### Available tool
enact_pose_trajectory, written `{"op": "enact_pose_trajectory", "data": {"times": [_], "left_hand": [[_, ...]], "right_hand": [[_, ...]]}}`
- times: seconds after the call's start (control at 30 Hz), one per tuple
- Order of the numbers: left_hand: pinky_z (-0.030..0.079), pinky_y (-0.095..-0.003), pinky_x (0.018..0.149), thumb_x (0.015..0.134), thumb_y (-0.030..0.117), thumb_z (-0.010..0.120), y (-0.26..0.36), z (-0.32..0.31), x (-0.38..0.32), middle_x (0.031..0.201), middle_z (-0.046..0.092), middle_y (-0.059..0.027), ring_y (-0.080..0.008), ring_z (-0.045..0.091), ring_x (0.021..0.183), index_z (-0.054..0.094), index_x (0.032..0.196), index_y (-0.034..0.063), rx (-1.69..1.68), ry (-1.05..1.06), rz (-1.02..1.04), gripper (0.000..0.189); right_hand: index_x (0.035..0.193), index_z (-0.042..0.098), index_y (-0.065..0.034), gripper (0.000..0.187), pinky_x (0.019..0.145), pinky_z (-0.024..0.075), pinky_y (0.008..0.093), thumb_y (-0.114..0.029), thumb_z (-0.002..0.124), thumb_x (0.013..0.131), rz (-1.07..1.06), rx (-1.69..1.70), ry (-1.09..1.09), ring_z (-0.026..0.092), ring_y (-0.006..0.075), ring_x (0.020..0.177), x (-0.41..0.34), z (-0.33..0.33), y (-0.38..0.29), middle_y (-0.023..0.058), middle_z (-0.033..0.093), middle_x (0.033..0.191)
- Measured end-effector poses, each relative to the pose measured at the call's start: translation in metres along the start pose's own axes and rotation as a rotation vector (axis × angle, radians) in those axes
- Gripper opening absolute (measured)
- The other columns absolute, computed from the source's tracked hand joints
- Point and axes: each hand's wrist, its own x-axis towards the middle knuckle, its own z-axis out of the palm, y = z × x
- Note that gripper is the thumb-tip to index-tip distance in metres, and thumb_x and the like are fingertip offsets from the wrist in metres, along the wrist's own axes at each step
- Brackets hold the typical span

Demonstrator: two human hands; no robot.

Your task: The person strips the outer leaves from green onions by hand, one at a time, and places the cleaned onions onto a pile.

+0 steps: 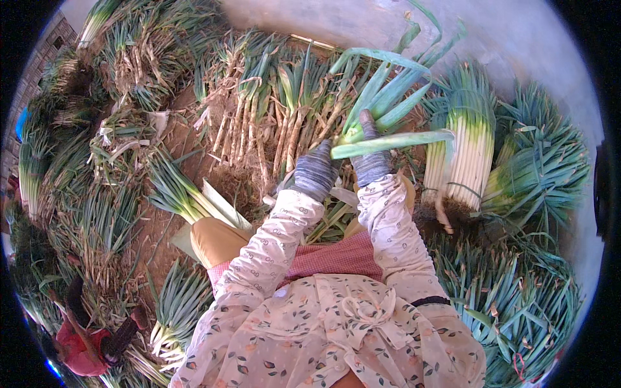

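Note:
Both my hands wear grey knitted gloves. My left hand (316, 169) is closed at the lower end of a large green onion (381, 109), whose lower stalk is mostly hidden by the glove. My right hand (371, 148) grips the same plant higher up, its thumb lying along the base of the leaves. The green leaves fan out away from me. One loose leaf (393, 144) sticks out sideways to the right, crossing over my right hand. Under my wrists lie stripped leaves (335, 218).
A row of unpeeled green onions (252, 126) lies ahead on bare soil. Tied bundles with white stalks (468, 155) stand at the right, near a pale wall (529, 43). Peeled stalks (182, 194) rest by my left knee. A person in red (82, 349) works at lower left.

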Motion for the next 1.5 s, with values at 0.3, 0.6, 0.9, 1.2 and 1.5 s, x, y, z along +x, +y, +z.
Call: {"op": "enact_pose_trajectory", "data": {"times": [0.3, 0.6, 0.9, 1.2, 1.5], "left_hand": [[0.048, -0.036, 0.061, 0.085, 0.027, 0.048, -0.068, 0.019, 0.008, 0.074, 0.056, -0.0063, -0.0199, 0.054, 0.063, 0.054, 0.088, 0.0036, -1.576, 0.031, -0.505, 0.024], [0.043, -0.0275, 0.048, 0.081, 0.022, 0.057, -0.059, -0.044, -0.01, 0.06, 0.05, 0.0012, -0.0128, 0.045, 0.051, 0.051, 0.098, 0.0062, -0.923, -0.247, -0.533, 0.023], [0.048, -0.0347, 0.071, 0.072, 0.029, 0.061, -0.157, -0.091, -0.091, 0.084, 0.064, -0.0123, -0.0251, 0.061, 0.077, 0.061, 0.1, 0.0117, 0.553, -1.106, -0.119, 0.033], [0.039, -0.0429, 0.084, 0.073, 0.032, 0.061, 0.044, -0.029, 0.028, 0.114, 0.047, -0.0118, -0.0316, 0.047, 0.099, 0.039, 0.122, 0.0083, 0.219, -0.071, 0.493, 0.06], [0.044, -0.0245, 0.069, 0.077, 0.012, 0.064, 0.031, -0.051, 0.025, 0.09, 0.059, -0.0068, -0.0116, 0.054, 0.079, 0.052, 0.111, 0.0016, -0.857, -0.518, -0.032, 0.037]], "right_hand": [[0.112, 0.044, 0.0023, 0.067, 0.083, 0.0439, 0.0417, -0.054, 0.051, 0.078, -0.008, 0.276, -0.42, 0.056, 0.026, 0.085, 0.001, -0.007, -0.012, 0.0122, 0.057, 0.097], [0.09, 0.052, -0.0118, 0.061, 0.065, 0.044, 0.0428, -0.066, 0.028, 0.079, -0.116, 0.216, -0.295, 0.049, 0.0218, 0.059, 0.13, -0.079, -0.079, 0.0053, 0.055, 0.071], [0.103, 0.05, -0.0087, 0.069, 0.069, 0.0443, 0.0446, -0.07, 0.042, 0.07, -0.256, 0.084, -0.331, 0.054, 0.0284, 0.072, 0.261, -0.23, -0.251, 0.0134, 0.058, 0.083], [0.103, 0.047, -0.007, 0.06, 0.074, 0.0472, 0.0506, -0.058, 0.056, 0.072, -0.197, 0.225, 0.071, 0.054, 0.0294, 0.073, 0.101, -0.034, -0.149, 0.0105, 0.054, 0.086], [0.095, 0.052, -0.0077, 0.039, 0.089, 0.0404, 0.0526, -0.042, 0.057, 0.078, -0.112, 0.203, -0.712, 0.058, 0.0291, 0.091, -0.003, 0.017, -0.084, 0.0048, 0.056, 0.074]]}}
